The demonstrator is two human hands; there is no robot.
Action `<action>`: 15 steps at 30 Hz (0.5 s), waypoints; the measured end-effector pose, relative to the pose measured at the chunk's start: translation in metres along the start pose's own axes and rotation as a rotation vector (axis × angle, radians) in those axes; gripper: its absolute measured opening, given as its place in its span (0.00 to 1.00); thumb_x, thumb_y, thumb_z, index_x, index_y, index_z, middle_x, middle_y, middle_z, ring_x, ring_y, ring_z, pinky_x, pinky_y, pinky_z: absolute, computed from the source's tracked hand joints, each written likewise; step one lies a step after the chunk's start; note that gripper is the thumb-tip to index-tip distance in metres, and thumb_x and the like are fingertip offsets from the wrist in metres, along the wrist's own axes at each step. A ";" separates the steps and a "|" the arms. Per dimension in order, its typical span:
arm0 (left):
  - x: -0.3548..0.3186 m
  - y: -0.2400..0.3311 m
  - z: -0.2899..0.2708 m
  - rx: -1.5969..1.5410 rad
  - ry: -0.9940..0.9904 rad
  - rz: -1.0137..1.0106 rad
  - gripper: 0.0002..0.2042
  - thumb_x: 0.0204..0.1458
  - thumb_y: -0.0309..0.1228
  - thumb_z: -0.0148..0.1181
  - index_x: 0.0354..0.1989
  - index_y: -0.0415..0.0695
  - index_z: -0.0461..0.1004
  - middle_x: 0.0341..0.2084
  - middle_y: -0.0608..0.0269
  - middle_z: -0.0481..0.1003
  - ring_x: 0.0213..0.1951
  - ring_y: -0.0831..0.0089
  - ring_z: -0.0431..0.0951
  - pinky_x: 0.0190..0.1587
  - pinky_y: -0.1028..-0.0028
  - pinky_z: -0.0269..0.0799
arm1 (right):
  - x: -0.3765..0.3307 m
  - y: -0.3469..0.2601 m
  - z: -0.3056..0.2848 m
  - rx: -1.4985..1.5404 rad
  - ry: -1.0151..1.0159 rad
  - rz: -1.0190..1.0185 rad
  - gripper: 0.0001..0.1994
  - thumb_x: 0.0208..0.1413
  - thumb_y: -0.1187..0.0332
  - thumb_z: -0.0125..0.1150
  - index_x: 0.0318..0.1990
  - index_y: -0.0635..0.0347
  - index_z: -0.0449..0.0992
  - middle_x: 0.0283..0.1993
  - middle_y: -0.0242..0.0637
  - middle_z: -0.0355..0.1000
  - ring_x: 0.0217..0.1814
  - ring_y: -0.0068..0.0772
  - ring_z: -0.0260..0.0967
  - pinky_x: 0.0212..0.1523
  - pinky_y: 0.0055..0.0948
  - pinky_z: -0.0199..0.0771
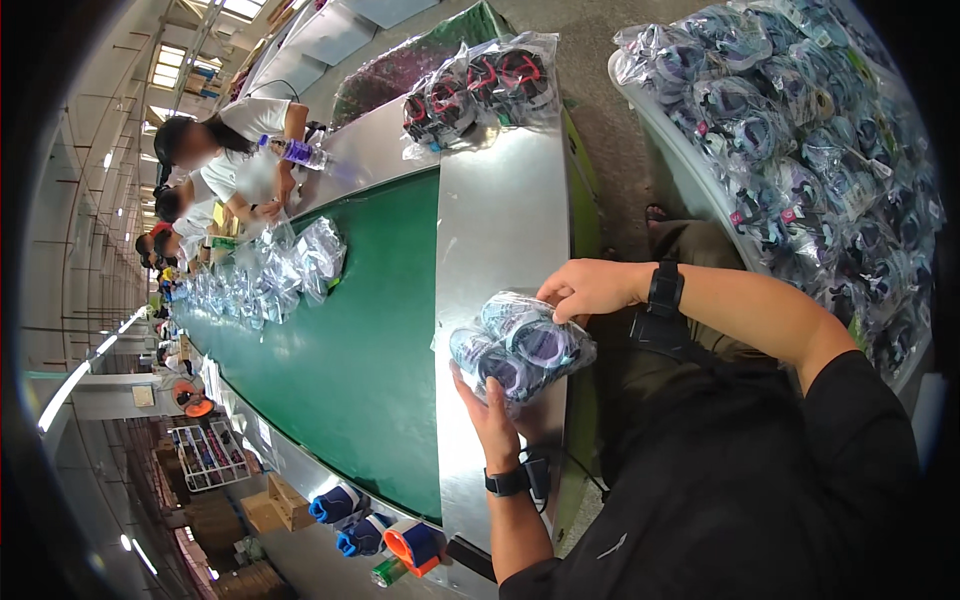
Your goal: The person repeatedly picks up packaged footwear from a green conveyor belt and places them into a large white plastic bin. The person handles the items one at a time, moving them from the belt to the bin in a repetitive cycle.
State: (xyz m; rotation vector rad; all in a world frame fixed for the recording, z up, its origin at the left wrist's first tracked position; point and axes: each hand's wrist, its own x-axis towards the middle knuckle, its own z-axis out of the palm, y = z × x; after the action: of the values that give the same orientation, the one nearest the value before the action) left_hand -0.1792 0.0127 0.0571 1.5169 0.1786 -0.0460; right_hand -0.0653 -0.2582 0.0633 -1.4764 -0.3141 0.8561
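Note:
A clear plastic bag holding a pair of light blue shoes [515,345] with purple insides is at the metal end of the conveyor table. My left hand [492,422] grips the near left side of the bag, thumb up against one shoe opening. At the bag's far right edge, my right hand [590,290] has its fingers curled and pinches the plastic. Both wrists wear black straps. The undersides of the shoes are hidden, so I cannot tell whether they touch the metal.
A green conveyor belt [360,370] runs off to the left, carrying several bagged pairs [270,270]. Bagged black and red shoes [480,90] sit at the far corner. To my right stands a bin heaped with bagged shoes [790,150]. Navy boots [365,535] lie lower left. Co-workers [240,140] line the belt.

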 end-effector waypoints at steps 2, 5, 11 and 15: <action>0.000 0.001 0.001 0.018 -0.003 0.000 0.42 0.63 0.42 0.57 0.76 0.37 0.37 0.73 0.48 0.43 0.72 0.58 0.49 0.72 0.60 0.49 | 0.000 -0.003 -0.002 0.022 -0.038 0.043 0.23 0.56 0.71 0.60 0.60 0.71 0.71 0.50 0.43 0.77 0.50 0.31 0.75 0.48 0.31 0.79; 0.000 0.008 0.006 0.046 0.003 0.006 0.40 0.64 0.41 0.55 0.76 0.39 0.38 0.72 0.49 0.48 0.71 0.59 0.53 0.70 0.61 0.51 | 0.003 0.002 -0.005 0.032 -0.066 0.057 0.24 0.56 0.71 0.60 0.61 0.70 0.71 0.53 0.44 0.76 0.52 0.32 0.75 0.50 0.33 0.80; 0.000 0.006 0.003 0.070 -0.001 0.015 0.38 0.64 0.38 0.54 0.76 0.42 0.40 0.69 0.50 0.55 0.67 0.61 0.60 0.68 0.61 0.57 | 0.001 0.003 -0.001 0.072 -0.038 0.023 0.23 0.57 0.70 0.59 0.60 0.70 0.71 0.53 0.45 0.76 0.52 0.33 0.75 0.50 0.33 0.80; -0.005 0.024 0.015 -0.239 -0.077 -0.169 0.41 0.58 0.29 0.59 0.75 0.44 0.40 0.64 0.50 0.61 0.61 0.59 0.67 0.62 0.60 0.66 | -0.004 0.008 -0.001 0.119 -0.057 0.053 0.24 0.63 0.61 0.60 0.59 0.70 0.71 0.45 0.44 0.77 0.44 0.32 0.77 0.44 0.32 0.81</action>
State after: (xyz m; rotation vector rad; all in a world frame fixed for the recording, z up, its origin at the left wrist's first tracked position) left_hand -0.1796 -0.0012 0.0824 1.2566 0.2420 -0.2102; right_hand -0.0699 -0.2624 0.0565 -1.3570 -0.2631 0.9450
